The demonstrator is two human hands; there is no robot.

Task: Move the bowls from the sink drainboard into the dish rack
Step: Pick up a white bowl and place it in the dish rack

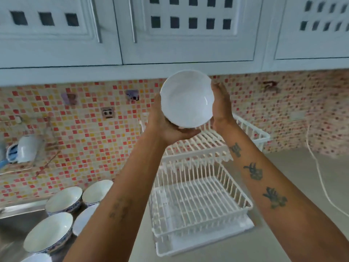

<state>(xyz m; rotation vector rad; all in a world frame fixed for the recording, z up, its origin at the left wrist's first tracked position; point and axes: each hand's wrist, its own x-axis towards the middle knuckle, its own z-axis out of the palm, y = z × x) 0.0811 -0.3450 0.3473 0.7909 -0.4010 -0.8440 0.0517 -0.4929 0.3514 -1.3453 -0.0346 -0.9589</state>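
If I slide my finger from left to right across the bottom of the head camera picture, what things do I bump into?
Bowls on the steel drainboard, starting with the big bowl → the left forearm → the white dish rack → the right forearm → the white cable on the counter.

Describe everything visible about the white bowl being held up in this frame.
The white bowl is plain, glossy, ceramic-looking and round, with a faintly scalloped rim. It looks empty and clean. It is raised above the dish rack, tipped so its opening faces the camera. The left hand cups its lower left side and base; the right hand presses flat on its right side. Nothing else touches it.
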